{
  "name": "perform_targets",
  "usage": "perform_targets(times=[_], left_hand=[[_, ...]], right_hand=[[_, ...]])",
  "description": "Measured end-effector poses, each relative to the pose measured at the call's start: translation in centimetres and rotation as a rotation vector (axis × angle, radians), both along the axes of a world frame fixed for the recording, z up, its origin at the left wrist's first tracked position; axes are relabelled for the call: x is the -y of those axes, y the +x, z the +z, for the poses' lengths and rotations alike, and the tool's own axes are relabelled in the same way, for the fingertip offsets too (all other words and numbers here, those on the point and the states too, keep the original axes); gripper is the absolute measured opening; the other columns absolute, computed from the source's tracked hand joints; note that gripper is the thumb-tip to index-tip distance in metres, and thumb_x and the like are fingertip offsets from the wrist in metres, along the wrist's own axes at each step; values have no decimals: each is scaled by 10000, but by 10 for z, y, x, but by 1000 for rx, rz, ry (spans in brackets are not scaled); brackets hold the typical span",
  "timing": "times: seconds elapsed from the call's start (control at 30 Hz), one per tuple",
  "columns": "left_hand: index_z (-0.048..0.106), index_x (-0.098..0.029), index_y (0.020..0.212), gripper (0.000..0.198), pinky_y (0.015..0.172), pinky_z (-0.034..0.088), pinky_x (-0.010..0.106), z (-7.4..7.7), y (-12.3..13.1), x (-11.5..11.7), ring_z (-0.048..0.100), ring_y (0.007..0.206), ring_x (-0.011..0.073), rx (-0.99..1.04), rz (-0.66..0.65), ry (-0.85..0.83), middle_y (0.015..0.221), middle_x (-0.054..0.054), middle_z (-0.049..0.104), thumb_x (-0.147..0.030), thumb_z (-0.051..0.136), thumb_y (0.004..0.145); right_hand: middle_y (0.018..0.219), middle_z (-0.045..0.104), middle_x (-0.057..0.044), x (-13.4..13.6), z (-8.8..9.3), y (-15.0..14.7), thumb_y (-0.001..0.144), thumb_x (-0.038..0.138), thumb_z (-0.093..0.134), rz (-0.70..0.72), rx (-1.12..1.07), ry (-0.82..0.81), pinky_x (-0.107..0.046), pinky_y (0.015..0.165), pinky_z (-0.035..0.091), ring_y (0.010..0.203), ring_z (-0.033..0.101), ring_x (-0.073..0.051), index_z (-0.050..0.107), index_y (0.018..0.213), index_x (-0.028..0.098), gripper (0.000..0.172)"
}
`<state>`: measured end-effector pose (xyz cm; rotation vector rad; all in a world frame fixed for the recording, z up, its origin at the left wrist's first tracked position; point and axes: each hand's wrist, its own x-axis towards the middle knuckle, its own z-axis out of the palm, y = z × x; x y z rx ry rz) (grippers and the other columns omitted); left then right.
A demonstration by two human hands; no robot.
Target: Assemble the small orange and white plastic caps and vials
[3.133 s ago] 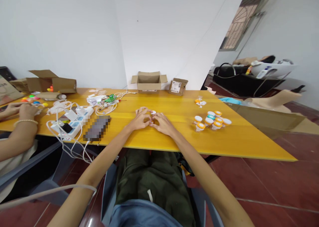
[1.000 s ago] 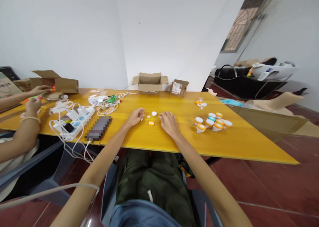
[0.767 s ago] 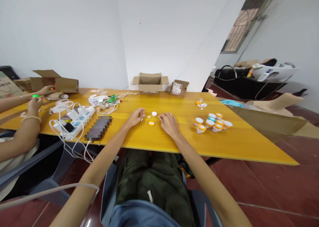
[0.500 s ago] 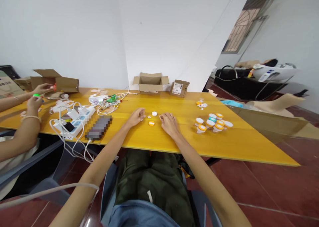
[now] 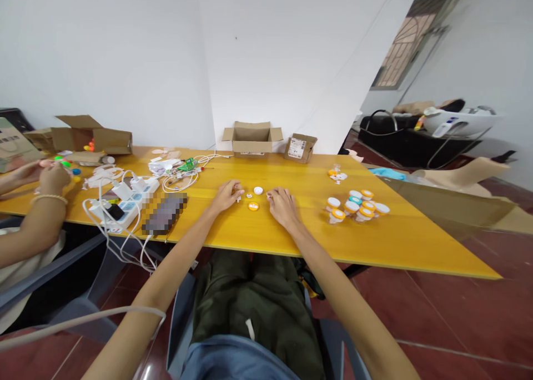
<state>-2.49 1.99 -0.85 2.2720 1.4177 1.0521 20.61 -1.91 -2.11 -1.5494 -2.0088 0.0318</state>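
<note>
My left hand (image 5: 227,196) rests on the yellow table (image 5: 266,233) with curled fingers. Whatever it grips is too small to make out, and a tiny white piece (image 5: 239,199) shows under its fingertips. My right hand (image 5: 283,204) has thumb and fingers drawn together around a small white piece (image 5: 268,195), mostly hidden by the fingers. Between the hands lie a round white lid (image 5: 258,190), an orange lid (image 5: 253,206) with white inside, and another small white piece (image 5: 249,195).
Several clear cups with orange, white and teal lids (image 5: 361,204) stand at right. Behind are an open cardboard box (image 5: 251,145) and a smaller box (image 5: 300,148). At left are a power strip (image 5: 131,205), cables, a blurred-out device (image 5: 164,214) and another person's hands (image 5: 54,174) with colourful pieces.
My left hand's fingers have shifted slightly, and a white piece shows more clearly beneath them. My right hand barely moves. The other person's hands have come together, away from the box.
</note>
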Motion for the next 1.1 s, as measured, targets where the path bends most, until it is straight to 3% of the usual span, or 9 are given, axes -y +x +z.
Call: perform_targets(times=[0.2, 0.43, 0.6, 0.73, 1.1], left_hand=[[623, -228, 1134, 307, 1008, 474, 409, 0, 0, 3, 633, 1068, 242, -54, 26, 7, 1045, 54, 701, -346, 689, 858], [621, -209, 1119, 364, 1004, 463, 422, 4, 3, 7, 623, 1100, 268, -69, 113, 8, 1085, 86, 695, -407, 734, 834], [621, -214, 1074, 329, 993, 467, 403, 6, 4, 11, 624, 1089, 258, -49, 137, 34, 1055, 79, 686, -466, 683, 873], [608, -222, 1082, 388, 965, 481, 396, 6, 5, 14, 634, 1071, 272, -61, 152, 29, 1041, 73, 677, -489, 726, 825], [597, -252, 1063, 362, 833, 501, 356, 9, 5, 19, 674, 933, 274, -140, 93, -56, 856, 31, 691, -416, 765, 787]], right_hand=[[1142, 643, -111, -2, -3, 0, 961, 252, 476, 86, -42, 112, -429, 875, 445, 1069, 540, -290, 682, 1116, 276, 259], [1156, 639, -122, 1, -1, -1, 964, 217, 447, 62, -29, 96, -430, 875, 441, 1070, 539, -289, 686, 1112, 259, 285], [1187, 626, -132, -2, -5, 0, 959, 208, 441, 46, -17, 59, -449, 888, 438, 1093, 534, -303, 685, 1124, 261, 299], [1149, 642, -110, -4, -10, 2, 954, 195, 451, 47, -26, 90, -429, 865, 444, 1061, 544, -287, 684, 1106, 286, 293], [1139, 643, -126, -2, -4, 2, 951, 176, 453, 28, -23, 49, -421, 853, 443, 1050, 558, -288, 672, 1070, 254, 262]])
